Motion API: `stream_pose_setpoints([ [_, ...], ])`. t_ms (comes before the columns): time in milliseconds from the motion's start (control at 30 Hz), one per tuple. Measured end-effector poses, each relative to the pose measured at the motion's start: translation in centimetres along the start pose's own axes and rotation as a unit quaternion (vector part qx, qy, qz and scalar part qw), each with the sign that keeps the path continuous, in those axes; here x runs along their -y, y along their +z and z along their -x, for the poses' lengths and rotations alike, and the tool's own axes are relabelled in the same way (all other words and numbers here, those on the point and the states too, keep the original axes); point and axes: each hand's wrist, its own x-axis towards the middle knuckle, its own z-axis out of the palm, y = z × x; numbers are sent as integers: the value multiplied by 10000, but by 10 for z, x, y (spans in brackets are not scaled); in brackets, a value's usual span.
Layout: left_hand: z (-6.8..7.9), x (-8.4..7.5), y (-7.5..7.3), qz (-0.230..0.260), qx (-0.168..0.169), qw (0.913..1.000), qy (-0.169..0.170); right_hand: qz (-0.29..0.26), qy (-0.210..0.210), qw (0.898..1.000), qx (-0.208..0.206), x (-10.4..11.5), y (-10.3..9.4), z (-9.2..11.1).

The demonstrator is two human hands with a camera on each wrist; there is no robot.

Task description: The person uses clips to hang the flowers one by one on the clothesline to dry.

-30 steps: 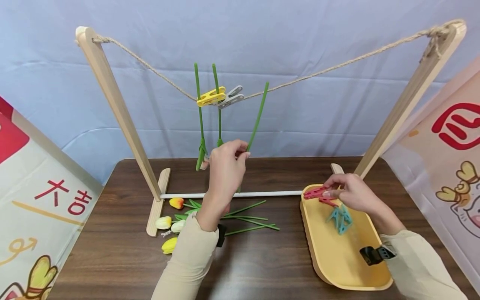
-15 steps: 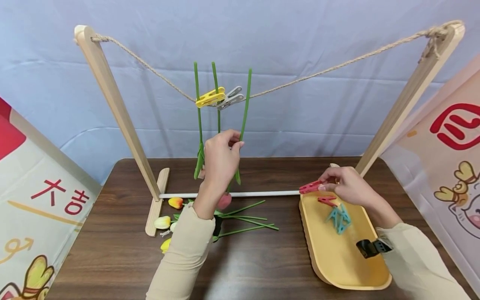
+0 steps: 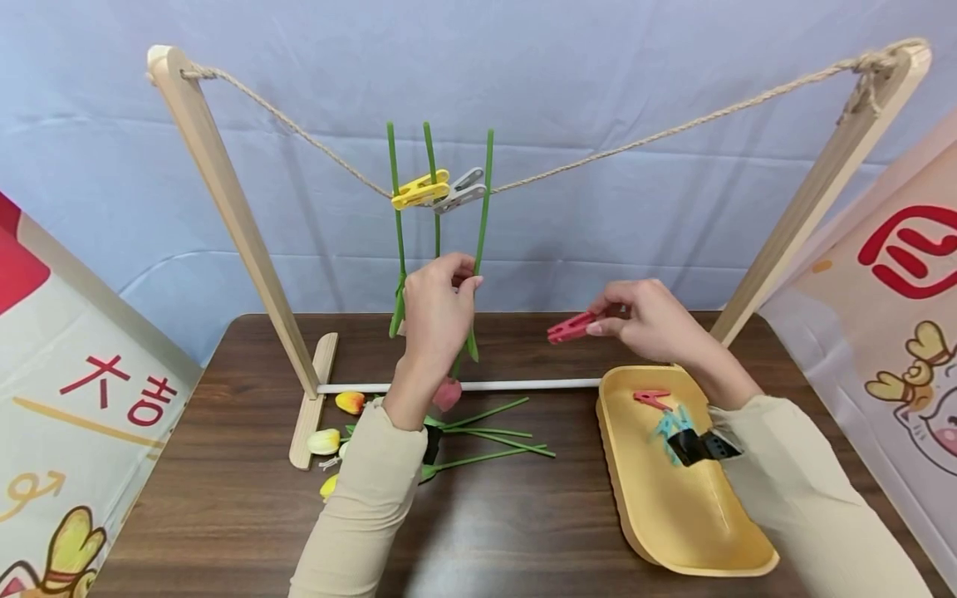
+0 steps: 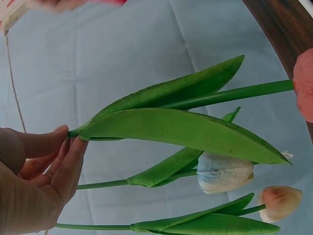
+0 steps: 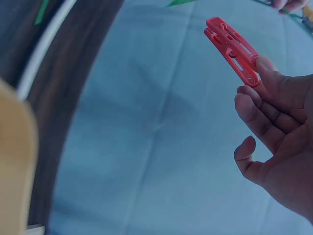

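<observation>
Left hand point(image 3: 437, 311): we pinch a tulip stem point(image 3: 482, 203), upright against the rope point(image 3: 598, 158).
Right hand point(image 3: 650, 320): we pinch a red peg point(image 3: 571, 328) in the air above the desk point(image 3: 224, 498).
Tray point(image 3: 673, 531): holds more pegs point(image 3: 661, 411).

Left hand point(image 4: 34, 181) at lower left, fingers point(image 4: 71, 164) pinching the stem end of a tulip stalk point(image 4: 230, 93) that runs right to a pink bloom point(image 4: 304, 85) cut by the frame edge. Two long green leaves point(image 4: 181, 129) fan out from the pinch point. Below it, a white tulip point(image 4: 224, 172) and a pale peach tulip point(image 4: 279, 201) lie parallel on their own stems. Behind: blue cloth point(image 4: 146, 44), a rope point(image 4: 13, 83) at left, dark table edge point(image 4: 288, 24) upper right
</observation>
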Motion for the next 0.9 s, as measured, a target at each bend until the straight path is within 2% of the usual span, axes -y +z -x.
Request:
stream_pose_setpoints([
  [200, -2, 0, -1, -31, -74, 10000, 34, 59, -447, 9988, -192, 33, -13, -30],
  [367, -4, 0, -2, -38, -147, 9999, 83, 205, -719, 9958, -537, 61, -29, -53],
  [633, -6, -2, -4, -48, -169, 9998, 89, 333, -475, 9916, -1156, 95, -52, -76],
  [900, -8, -3, -5, -19, -181, 9998, 73, 288, -186, 9829, -1809, 109, -58, -86],
])
